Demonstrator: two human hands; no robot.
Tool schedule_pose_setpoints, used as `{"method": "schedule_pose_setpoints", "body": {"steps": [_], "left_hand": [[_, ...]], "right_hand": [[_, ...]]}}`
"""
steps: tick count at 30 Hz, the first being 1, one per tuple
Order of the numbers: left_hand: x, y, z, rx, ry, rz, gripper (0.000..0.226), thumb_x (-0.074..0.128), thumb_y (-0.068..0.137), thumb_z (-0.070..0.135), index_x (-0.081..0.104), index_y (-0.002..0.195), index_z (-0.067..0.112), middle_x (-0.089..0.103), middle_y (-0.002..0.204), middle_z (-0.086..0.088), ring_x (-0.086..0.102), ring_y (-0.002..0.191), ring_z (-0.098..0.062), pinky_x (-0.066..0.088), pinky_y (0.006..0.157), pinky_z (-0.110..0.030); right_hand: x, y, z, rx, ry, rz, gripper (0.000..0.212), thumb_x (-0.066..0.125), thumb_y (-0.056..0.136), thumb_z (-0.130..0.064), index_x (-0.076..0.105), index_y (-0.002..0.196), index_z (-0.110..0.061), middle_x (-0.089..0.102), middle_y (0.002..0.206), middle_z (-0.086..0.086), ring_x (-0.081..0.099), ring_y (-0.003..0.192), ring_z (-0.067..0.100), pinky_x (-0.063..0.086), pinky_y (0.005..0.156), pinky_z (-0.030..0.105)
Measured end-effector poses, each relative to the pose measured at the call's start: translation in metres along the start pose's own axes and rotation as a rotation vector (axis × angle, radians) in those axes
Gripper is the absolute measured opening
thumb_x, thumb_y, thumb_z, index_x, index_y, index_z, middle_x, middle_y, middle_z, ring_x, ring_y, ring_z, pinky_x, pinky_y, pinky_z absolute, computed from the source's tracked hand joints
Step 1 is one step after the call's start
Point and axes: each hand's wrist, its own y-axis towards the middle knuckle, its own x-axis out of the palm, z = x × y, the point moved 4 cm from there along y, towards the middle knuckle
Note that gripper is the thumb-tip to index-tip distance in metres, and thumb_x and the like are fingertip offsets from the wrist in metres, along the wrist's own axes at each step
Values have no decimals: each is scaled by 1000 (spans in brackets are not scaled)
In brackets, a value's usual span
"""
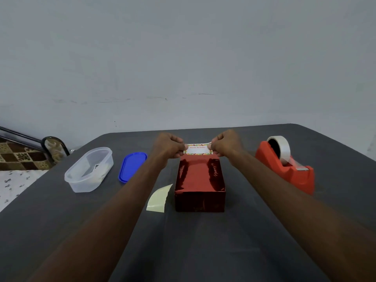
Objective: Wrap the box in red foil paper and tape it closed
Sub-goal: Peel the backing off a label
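A box wrapped in shiny red foil paper (pixel 200 184) stands on the dark grey table (pixel 203 241), in the middle. Above its far end I hold a small white "Happy Birthday" sticker (pixel 197 149) with a coloured border. My left hand (pixel 169 146) pinches the sticker's left end and my right hand (pixel 224 145) pinches its right end. The sticker is stretched flat between them, just over the box's far edge. Whether it touches the foil I cannot tell.
A curled pale yellow backing sheet (pixel 158 199) lies left of the box. Farther left are a blue lid (pixel 132 166) and an open clear plastic tub (pixel 89 169). An orange tape dispenser (pixel 286 165) with a white roll stands at the right.
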Motion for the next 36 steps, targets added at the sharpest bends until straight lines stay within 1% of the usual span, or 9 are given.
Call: {"method": "schedule_pose_setpoints", "body": {"steps": [3,9,12,16,21,26,29,32,36], "left_hand": [[5,8,-10,-16,80,-5,25,80,78,2,61,94,4,67,73,-10,58,52,-11,49,48,-20],[11,17,-14,12,141,18,23,82,77,6,64,91,7,67,71,-7,57,52,-9,47,50,-21],[11,19,-15,13,151,27,21,82,77,7,66,90,5,67,67,-7,56,49,-8,47,48,-20],[11,19,-17,33,172,52,14,82,78,11,69,81,7,68,64,-6,56,49,-9,50,52,-22],[11,18,-21,74,178,118,13,82,78,15,72,79,8,67,58,-3,55,44,-7,51,53,-24],[13,17,-18,135,281,151,14,81,79,16,70,70,16,69,59,-2,59,49,-11,56,63,-32],[15,16,-15,157,352,151,17,80,78,15,68,65,19,70,62,-2,60,52,-11,57,66,-34],[16,11,-13,187,438,182,17,79,77,17,67,66,20,71,69,1,62,61,-11,57,67,-34],[14,3,-22,192,414,196,14,75,85,27,69,81,15,69,78,3,61,70,-7,47,58,-24]], "right_hand": [[5,11,8,-12,-133,-12,20,81,72,-10,70,81,5,74,82,16,72,82,32,61,77,51],[9,17,12,-34,-206,-7,5,71,75,-2,67,73,-2,72,83,24,52,61,19,46,58,36],[10,18,13,-43,-225,-34,14,70,74,-2,70,85,8,64,69,16,50,61,20,44,59,33],[9,16,12,-54,-228,-23,17,71,76,-3,69,86,10,73,89,24,53,65,20,55,67,41],[8,6,9,-103,-273,-3,27,75,84,-11,60,63,-18,73,90,6,66,86,20,53,74,33],[12,11,7,-115,-374,7,7,71,81,-9,74,84,-3,75,91,11,70,87,25,58,76,39],[14,11,4,-133,-435,-15,10,71,77,-10,73,84,-4,73,85,8,68,80,24,57,67,35],[13,9,6,-135,-517,-12,14,72,75,-15,60,70,-10,61,70,4,58,66,23,37,48,26],[8,-2,8,-173,-560,41,16,70,78,-21,57,75,-12,57,71,2,57,71,25,35,50,27]]}}
